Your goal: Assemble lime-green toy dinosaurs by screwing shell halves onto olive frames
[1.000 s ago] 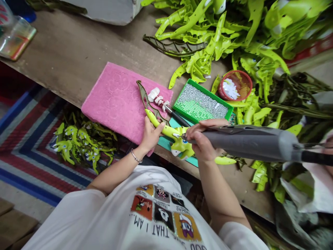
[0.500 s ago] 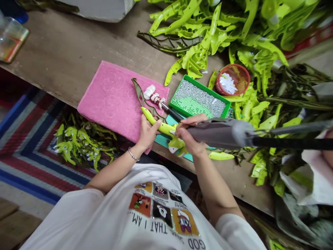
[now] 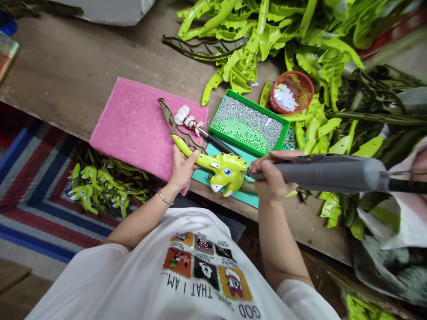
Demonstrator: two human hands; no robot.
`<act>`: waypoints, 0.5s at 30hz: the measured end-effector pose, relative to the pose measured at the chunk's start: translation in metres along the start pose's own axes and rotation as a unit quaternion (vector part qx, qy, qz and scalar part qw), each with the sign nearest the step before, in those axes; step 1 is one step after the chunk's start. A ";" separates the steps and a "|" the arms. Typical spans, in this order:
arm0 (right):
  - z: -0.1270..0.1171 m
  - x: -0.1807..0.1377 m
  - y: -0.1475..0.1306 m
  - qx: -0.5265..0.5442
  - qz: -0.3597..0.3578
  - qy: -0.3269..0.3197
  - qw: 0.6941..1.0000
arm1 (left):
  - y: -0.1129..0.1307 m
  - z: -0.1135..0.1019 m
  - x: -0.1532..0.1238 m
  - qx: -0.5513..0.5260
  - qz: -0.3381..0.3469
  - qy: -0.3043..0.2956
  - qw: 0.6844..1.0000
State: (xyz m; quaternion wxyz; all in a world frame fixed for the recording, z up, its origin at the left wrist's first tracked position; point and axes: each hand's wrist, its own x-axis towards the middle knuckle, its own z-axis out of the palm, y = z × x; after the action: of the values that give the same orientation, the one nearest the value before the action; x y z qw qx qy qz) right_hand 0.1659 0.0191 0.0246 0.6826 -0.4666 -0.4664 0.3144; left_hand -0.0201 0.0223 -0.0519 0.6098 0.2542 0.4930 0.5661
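In my left hand (image 3: 183,168) is a bright green toy dinosaur (image 3: 230,171) with a blue eye and pale horns, gripped by its slender green end. Its head lies over a teal mat (image 3: 207,177) at the table's front edge. My right hand (image 3: 271,175) is wrapped round a grey electric screwdriver (image 3: 327,174), held nearly level, with its tip at the back of the dinosaur's head. Whether the tip sits in a screw I cannot tell. A dark olive leaf-shaped plastic part (image 3: 167,116) lies just beyond my left hand. Near it rests a black-handled tool with a white-wrapped grip (image 3: 216,143).
A green tray (image 3: 248,122) of small metal screws stands behind the dinosaur, beside a red basket (image 3: 293,91) of white pieces. Green plastic parts (image 3: 247,53) are heaped at the back and right. A pink towel (image 3: 130,129) lies left. Finished-looking dinosaurs (image 3: 103,182) hang below the table edge.
My right hand and the screwdriver have moved right, from over the dinosaur to the back of its head, uncovering its face. My left hand keeps its hold. The view has shifted slightly.
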 end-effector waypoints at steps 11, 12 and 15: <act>-0.011 0.011 0.015 0.024 0.031 -0.173 0.984 | -0.002 -0.001 0.003 0.035 0.013 -0.023 0.999; -0.011 0.011 0.012 0.015 0.022 -0.172 0.985 | -0.001 -0.004 0.002 0.055 0.026 -0.022 0.998; -0.009 0.008 -0.005 -0.017 -0.017 -0.119 0.993 | 0.006 -0.016 -0.011 0.173 0.136 0.013 0.975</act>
State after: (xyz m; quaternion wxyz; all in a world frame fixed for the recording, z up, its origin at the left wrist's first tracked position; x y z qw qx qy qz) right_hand 0.1775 0.0213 0.0309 0.6196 -0.4289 -0.5577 0.3480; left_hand -0.0356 0.0094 -0.0498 0.4674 0.4128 0.5522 0.5533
